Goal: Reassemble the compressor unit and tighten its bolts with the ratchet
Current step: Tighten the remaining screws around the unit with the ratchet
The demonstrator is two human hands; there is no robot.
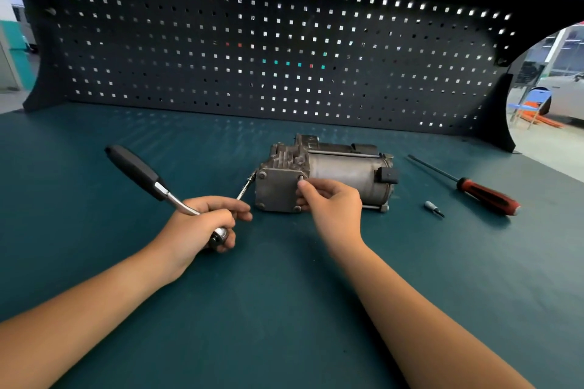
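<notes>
The grey metal compressor unit lies on its side on the green bench, its square end cover facing me. My right hand pinches a bolt at the cover's upper right corner. My left hand grips the ratchet near its head, the black handle pointing up and left. A thin bit or extension reaches from my left fingers toward the cover's upper left corner. Bolt heads show at the cover's other corners.
A red-and-black screwdriver lies to the right of the compressor, with a small socket bit near it. A dark pegboard stands behind the bench. The green bench top stretches toward me.
</notes>
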